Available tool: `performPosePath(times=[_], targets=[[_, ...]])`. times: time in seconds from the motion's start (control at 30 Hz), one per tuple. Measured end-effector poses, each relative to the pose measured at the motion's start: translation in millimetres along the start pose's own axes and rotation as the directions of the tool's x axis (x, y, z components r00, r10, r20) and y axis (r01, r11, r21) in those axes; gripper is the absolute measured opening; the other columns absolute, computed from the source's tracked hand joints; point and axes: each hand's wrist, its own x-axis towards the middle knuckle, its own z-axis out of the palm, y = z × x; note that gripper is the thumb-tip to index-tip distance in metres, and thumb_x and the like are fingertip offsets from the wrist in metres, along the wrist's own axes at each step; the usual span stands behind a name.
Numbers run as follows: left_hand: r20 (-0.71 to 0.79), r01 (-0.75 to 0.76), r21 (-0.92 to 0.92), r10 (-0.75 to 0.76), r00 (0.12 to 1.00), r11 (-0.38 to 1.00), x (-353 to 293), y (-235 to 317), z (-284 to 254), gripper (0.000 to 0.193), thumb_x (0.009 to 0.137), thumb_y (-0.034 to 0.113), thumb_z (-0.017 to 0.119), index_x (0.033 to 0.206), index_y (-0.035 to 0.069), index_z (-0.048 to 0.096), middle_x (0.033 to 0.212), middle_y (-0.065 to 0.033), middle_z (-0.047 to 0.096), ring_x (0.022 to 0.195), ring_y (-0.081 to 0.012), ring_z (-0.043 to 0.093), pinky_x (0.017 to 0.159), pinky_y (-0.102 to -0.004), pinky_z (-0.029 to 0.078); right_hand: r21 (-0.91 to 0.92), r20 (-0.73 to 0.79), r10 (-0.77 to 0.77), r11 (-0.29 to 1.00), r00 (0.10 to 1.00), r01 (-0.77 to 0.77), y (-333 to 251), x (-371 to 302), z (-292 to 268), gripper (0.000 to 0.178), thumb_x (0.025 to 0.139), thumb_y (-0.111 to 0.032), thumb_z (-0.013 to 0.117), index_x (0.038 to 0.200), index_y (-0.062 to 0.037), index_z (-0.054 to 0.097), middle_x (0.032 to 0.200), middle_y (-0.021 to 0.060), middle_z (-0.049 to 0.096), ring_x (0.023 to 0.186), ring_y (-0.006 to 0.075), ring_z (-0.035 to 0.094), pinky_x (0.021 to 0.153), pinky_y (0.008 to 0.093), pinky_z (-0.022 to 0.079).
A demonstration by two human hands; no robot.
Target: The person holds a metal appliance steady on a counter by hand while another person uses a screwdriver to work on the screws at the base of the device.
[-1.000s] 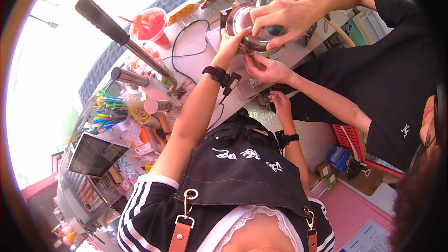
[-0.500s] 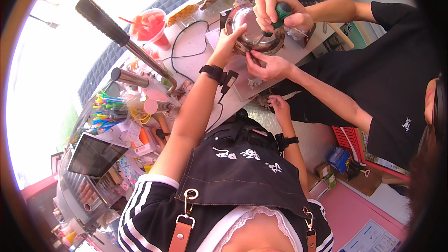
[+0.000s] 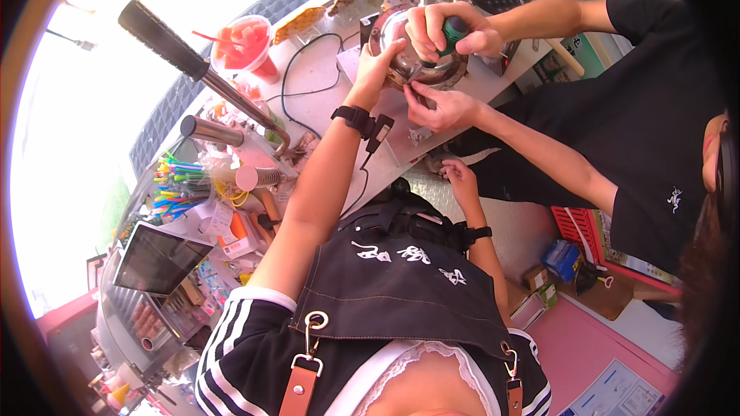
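At the counter, my left hand [image 3: 376, 73] grips the side of a shiny round metal dome-shaped part [image 3: 399, 35]; its thumb lies over the edge and the other fingers are mostly hidden. A co-worker's hand [image 3: 455, 31] holds a green-and-black screwdriver [image 3: 455, 29] against the same metal part. The co-worker's other hand [image 3: 439, 106] pinches at its lower rim, where fingers hide any small piece. Down by my apron, away from the counter, my right hand [image 3: 461, 181] hangs with loosely bent fingers apart and nothing visible in it.
A clear cup of red fruit pieces [image 3: 245, 45] stands left on the counter [image 3: 320, 96], near a black cable [image 3: 284, 81]. A long black-handled lever [image 3: 166, 38] rises closer to me. Colourful straws [image 3: 181, 185] and a dark screen [image 3: 158, 258] lie left. The co-worker [image 3: 586, 115] stands right.
The co-worker's screwdriver hand has shifted slightly left, and the handle now stands more end-on. My left hand keeps its grip on the metal part. My right hand has barely moved.
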Motion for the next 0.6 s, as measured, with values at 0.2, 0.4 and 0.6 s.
performPosePath(times=[0.2,0.4,0.6], targets=[[-0.026,-0.015,0.062,0.016,1.0,0.998,2.1,-1.5,0.1,0.053,0.082,0.032,0.075,0.12,0.002,0.053,0.101,-0.0085,0.063,0.079,-0.015,0.066,0.059,-0.0292,0.057,-0.03,0.027,-0.001,1.0,1.0,0.002,0.6,-1.2,0.2,0.02,0.098,-0.008,0.055,0.113,0.0023,0.064,0.093,0.0095,0.071,0.08,0.0129,0.065,0.076,0.0259,0.052],[-0.049,-0.015,0.075,0.018,0.999,0.997,0.5,0.7,2.4,0.056,0.081,0.033,0.076,0.121,0.002,0.052,0.102,-0.0089,0.063,0.081,-0.0153,0.066,0.062,-0.029,0.056,-0.035,0.035,0.003,0.999,0.999,-0.002,-0.6,-1.5,0.3,0.02,0.098,-0.007,0.054,0.112,0.0025,0.064,0.092,0.0097,0.071,0.08,0.0133,0.065,0.076,0.0266,0.052],[-0.065,-0.023,0.037,0.025,0.998,0.999,-1.9,1.2,4.3,0.062,0.077,0.032,0.082,0.12,-0.001,0.052,0.104,-0.0097,0.063,0.086,-0.0163,0.065,0.068,-0.0296,0.056,-0.042,0.041,-0.004,0.999,0.999,0.006,2.6,-1.0,0.8,0.019,0.098,-0.007,0.054,0.112,0.0021,0.064,0.093,0.0099,0.071,0.08,0.0136,0.066,0.076,0.0266,0.052]])
